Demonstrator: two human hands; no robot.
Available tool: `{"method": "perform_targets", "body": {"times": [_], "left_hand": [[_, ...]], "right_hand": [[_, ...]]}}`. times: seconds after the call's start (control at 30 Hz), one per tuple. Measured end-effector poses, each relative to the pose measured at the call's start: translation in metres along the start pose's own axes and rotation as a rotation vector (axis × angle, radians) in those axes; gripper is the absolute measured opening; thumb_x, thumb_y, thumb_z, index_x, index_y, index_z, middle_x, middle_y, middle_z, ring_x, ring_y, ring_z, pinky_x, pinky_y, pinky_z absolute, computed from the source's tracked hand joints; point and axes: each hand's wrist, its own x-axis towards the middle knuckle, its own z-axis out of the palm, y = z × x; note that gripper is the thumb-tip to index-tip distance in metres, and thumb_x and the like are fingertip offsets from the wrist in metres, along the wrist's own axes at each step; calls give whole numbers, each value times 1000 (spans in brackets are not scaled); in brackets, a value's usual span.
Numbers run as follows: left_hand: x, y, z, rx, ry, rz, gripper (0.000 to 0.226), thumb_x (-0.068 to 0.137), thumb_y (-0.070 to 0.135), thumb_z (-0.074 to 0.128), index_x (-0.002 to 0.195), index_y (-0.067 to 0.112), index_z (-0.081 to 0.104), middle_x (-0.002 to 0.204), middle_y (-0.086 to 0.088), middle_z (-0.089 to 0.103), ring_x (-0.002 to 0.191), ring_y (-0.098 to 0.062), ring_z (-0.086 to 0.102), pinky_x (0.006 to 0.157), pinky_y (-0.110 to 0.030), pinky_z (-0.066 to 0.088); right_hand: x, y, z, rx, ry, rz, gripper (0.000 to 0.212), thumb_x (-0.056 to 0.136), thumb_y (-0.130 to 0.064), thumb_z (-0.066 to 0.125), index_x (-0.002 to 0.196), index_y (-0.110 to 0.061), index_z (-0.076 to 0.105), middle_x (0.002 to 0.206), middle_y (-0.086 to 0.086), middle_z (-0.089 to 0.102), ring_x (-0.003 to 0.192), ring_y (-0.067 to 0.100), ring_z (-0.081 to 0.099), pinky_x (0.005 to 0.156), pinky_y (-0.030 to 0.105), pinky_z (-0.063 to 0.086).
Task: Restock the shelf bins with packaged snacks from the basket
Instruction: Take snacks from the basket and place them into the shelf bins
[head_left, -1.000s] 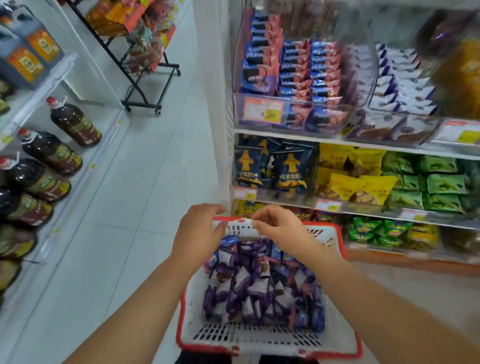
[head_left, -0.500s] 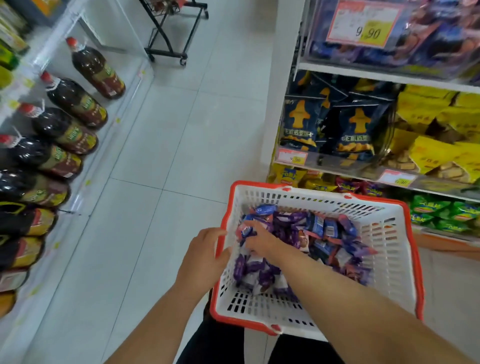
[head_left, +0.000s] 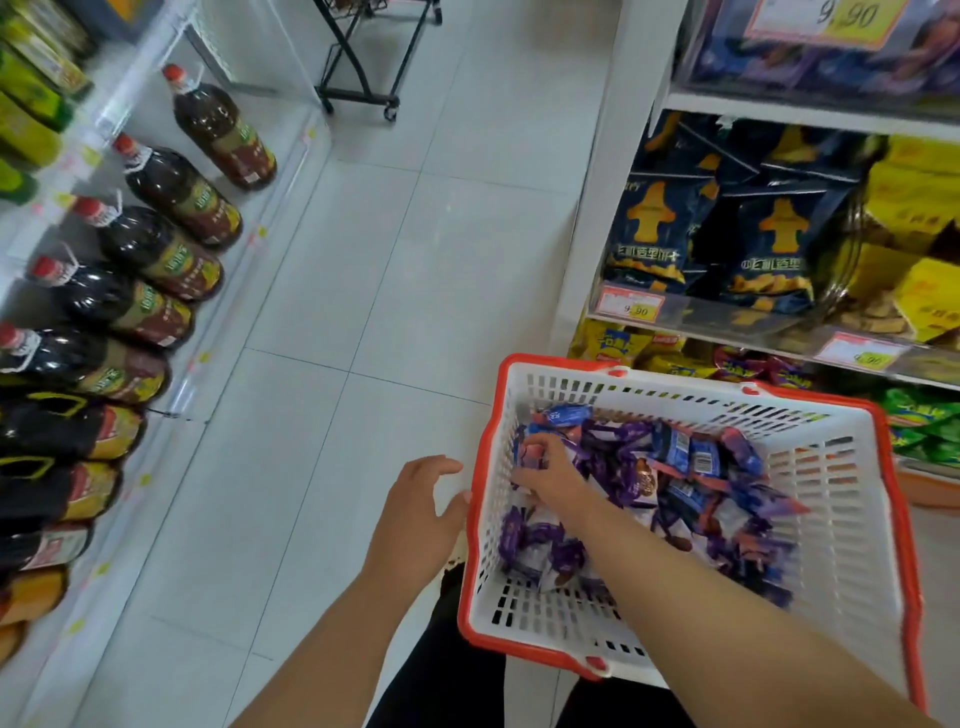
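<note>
Snacks (head_left: 675, 483) in glossy, crinkled purple and blue wrappers fill our slotted white plastic basket (head_left: 852, 525). Our right hand (head_left: 550, 473) pinches one near its left rim; our left hand (head_left: 421, 509), fingers relaxed, touches that rim outside.

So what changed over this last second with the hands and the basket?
Both hands came off the basket's far rim. The right hand went down into the basket and now grips a snack packet; the left hand moved to its near-left side, thumb touching the rim. The packets remain inside, none shelved.
</note>
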Motion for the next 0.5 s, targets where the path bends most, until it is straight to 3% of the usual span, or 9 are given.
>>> {"method": "perform_targets", "body": {"times": [0.07,0.13,0.2,0.3,0.4,0.5], "left_hand": [[0,11,0,-48,25,3,31,97,29,57,127,27,54,135,10,48,124,-7,47,107,-31,40],[0,27,2,-98,45,5,30,98,29,57,127,27,54,135,9,50,125,-8,47,106,-31,41],[1,50,4,-166,30,-10,33,99,30,55,131,26,53,137,8,51,127,-11,48,105,-32,42],[-7,92,3,-421,-180,-72,36,98,39,54,131,24,55,132,9,58,116,-9,57,98,-28,45],[-19,127,6,-752,-424,-66,37,89,40,56,115,15,66,113,-4,73,104,-17,69,90,-30,54],[-25,157,6,-745,-336,21,24,91,26,62,107,11,70,103,-9,75,101,-25,69,94,-36,54]], "right_hand": [[-24,-9,-14,-83,-20,-102,35,89,-11,68,106,-29,44,106,11,53,81,20,55,75,38,55],[-57,-30,-33,-107,-43,-175,29,91,-17,67,108,-27,44,107,18,58,75,19,62,70,34,59],[-96,-56,-55,-75,-84,-195,30,90,-22,69,112,-24,48,106,11,64,73,18,69,65,26,56],[-149,-87,-90,-6,-203,-242,32,88,-19,70,115,-26,54,110,0,65,85,16,71,76,33,58],[-183,-107,-120,-26,-276,-283,48,89,-16,69,129,-36,52,121,-1,66,99,23,69,83,41,57],[-201,-121,-139,-90,-237,-308,56,89,-17,69,134,-40,45,116,0,70,96,27,69,81,41,58]]}}
